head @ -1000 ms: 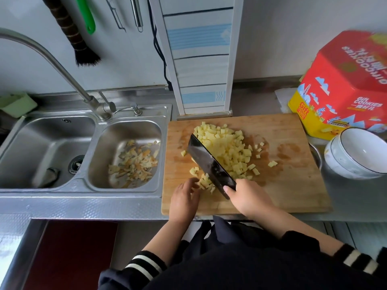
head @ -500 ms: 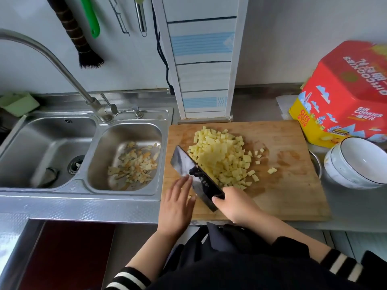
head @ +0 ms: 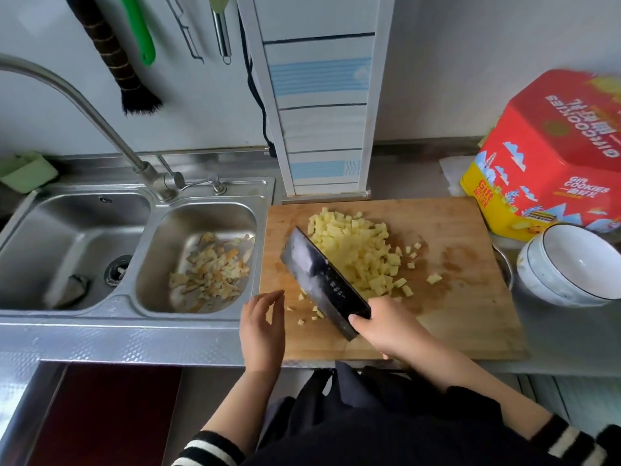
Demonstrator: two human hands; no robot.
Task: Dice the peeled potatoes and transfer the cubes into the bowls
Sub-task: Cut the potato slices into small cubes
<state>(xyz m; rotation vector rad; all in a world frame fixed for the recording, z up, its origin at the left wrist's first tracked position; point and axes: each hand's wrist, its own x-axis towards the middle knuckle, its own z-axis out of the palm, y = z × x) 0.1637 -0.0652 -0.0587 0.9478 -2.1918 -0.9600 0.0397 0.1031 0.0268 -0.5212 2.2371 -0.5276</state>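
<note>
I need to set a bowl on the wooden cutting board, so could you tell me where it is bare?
Bare: the wooden cutting board's right part, between the yellow potato cube pile and white bowl. Crowded: its left, with dark cleaver and both hands.

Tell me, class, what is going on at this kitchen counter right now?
A person is dicing potatoes on a wooden cutting board. The right hand grips a cleaver, its blade set against the pile of potato cubes. The left hand hovers open at the board's near left corner, holding nothing. A few loose cubes lie scattered around the pile. The white bowls to the right hold no cubes yet. Potato peelings lie in the sink.
</note>
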